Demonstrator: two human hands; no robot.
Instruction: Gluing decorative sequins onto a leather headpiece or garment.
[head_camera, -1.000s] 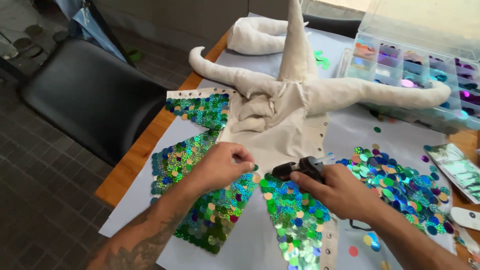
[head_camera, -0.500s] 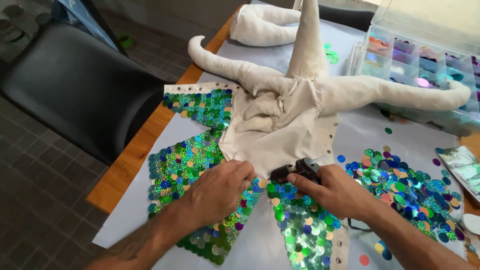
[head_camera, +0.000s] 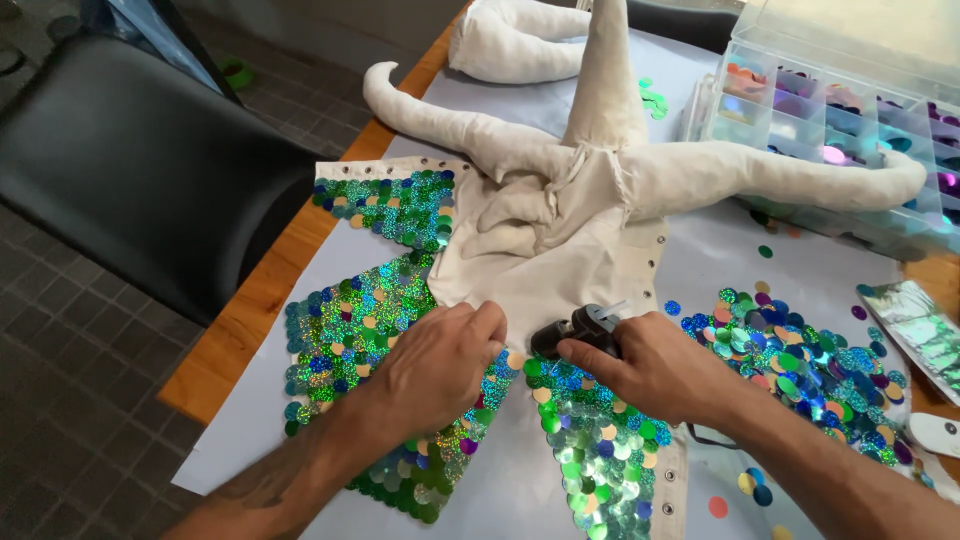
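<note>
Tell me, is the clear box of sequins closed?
No, the clear box stands open, its lid tipped up behind the compartments full of coloured sequins.

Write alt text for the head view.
The right hand holds a black glue gun at the edge of a cream fabric piece with stuffed arms, while the left hand presses beside it among green and blue sequin panels.
</note>
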